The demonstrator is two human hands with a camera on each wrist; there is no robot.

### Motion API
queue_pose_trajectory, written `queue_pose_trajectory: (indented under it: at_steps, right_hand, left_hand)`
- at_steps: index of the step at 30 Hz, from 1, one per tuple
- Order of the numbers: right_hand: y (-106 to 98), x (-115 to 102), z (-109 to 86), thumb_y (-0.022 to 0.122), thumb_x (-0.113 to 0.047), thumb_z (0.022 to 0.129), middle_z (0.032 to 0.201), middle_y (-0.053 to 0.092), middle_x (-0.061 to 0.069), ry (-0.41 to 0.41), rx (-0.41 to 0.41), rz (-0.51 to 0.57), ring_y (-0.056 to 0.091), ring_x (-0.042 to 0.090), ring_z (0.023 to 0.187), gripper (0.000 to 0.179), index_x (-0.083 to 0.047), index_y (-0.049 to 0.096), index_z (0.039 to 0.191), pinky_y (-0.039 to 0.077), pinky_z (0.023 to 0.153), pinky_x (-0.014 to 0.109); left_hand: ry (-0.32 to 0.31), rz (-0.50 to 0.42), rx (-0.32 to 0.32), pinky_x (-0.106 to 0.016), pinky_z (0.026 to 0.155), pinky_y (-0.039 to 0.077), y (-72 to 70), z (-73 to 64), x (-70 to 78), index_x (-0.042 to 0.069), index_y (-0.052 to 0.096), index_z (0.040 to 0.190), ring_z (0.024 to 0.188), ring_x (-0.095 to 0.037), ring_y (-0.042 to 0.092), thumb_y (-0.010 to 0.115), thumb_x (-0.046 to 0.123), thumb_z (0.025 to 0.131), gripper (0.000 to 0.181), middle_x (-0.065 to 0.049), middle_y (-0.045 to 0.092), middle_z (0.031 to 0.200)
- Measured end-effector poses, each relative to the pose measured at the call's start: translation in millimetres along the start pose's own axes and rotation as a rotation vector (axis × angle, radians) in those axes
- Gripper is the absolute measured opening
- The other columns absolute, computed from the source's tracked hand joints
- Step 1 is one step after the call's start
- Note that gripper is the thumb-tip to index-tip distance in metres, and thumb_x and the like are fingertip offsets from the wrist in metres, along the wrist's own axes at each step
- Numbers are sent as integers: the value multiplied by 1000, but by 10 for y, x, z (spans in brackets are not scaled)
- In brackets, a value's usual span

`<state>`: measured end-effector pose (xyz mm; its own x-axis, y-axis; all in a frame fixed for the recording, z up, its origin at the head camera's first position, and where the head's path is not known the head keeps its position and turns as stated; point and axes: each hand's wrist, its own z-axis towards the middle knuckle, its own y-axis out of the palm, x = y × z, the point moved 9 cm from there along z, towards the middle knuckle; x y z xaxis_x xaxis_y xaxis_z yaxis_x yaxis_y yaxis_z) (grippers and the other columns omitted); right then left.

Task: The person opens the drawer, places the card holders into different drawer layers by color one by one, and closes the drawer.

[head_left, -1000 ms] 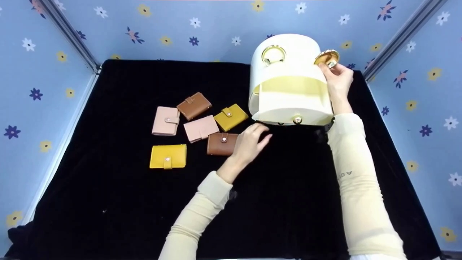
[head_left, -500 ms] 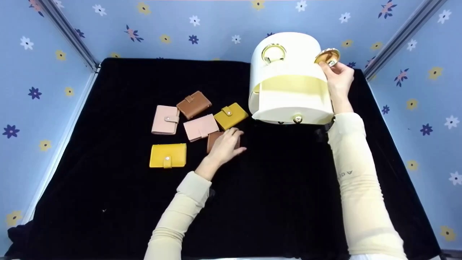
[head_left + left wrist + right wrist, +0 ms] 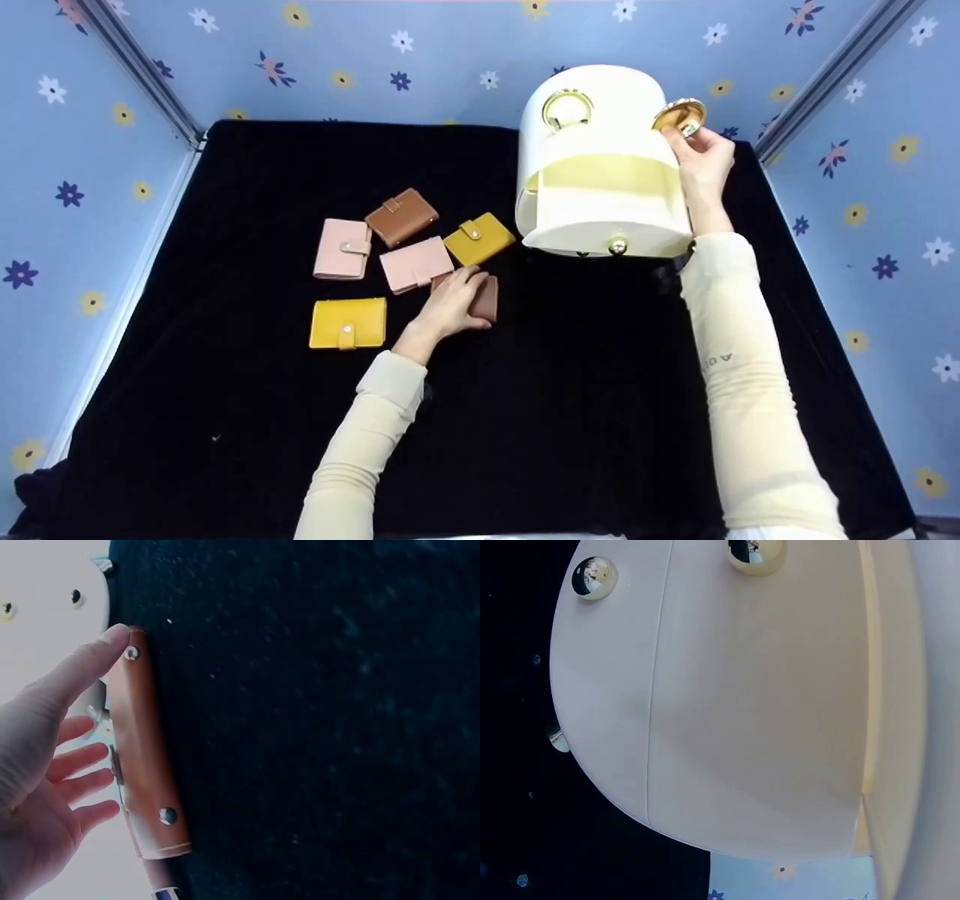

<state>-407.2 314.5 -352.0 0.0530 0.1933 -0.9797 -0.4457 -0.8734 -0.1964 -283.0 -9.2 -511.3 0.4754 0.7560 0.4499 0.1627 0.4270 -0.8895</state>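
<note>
Blue flowered walls [image 3: 442,45] round a black cloth [image 3: 562,420]. Left hand [image 3: 448,304] over the near brown wallet [image 3: 486,301], which lies flat on the cloth; fingers straight and spread wide across it, thumb touching one corner, can't tell if it's actually pinched. Right hand [image 3: 706,159] pinches a gold piece [image 3: 679,111] at the upper right of a white box [image 3: 534,139], narrow grip; the right wrist view only has box front and knobs. Box has its drawer [image 3: 585,238] pulled out, gold knob [image 3: 617,247] on the front. Other wallets lie left of the box: pink [image 3: 416,262] and mustard [image 3: 480,238] just beyond the held-over one, brown [image 3: 402,217] farther back, pink [image 3: 339,247] and yellow [image 3: 347,321] farther left
</note>
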Motion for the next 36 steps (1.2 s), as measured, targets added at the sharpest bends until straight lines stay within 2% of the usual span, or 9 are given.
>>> queue_pose_trajectory:
  at_steps: [4,13,21,36]
  right_hand:
    - [-4,4,7,77,-30,67,74,63,0,2,8,-14,58,10,67,35,-8,69,93,45,64,20]
    - [0,-3,11,77,-28,67,72,63,-1,-16,13,-18,58,9,67,33,-8,69,92,45,63,19]
    - [-6,-3,14,77,-27,67,70,63,-2,-20,21,-15,58,9,65,30,-9,69,89,45,62,19]
    - [-1,-12,4,77,-27,67,69,62,-2,-32,14,0,58,9,64,33,-7,69,91,45,62,19]
  left_hand:
    - [-21,18,-13,-43,99,28,34,0,-55,0,43,128,121,-33,34,77,34,65,80,-20,37,131]
    - [-31,62,17,-49,95,30,70,-3,-85,6,46,127,119,-32,34,77,37,64,77,-18,39,129]
    - [-7,78,66,-48,93,32,46,-5,-66,6,50,123,115,-31,39,78,37,62,74,-16,44,122]
    - [5,76,88,-47,87,37,21,-32,-44,8,54,120,109,-29,42,80,38,59,73,-13,46,117]
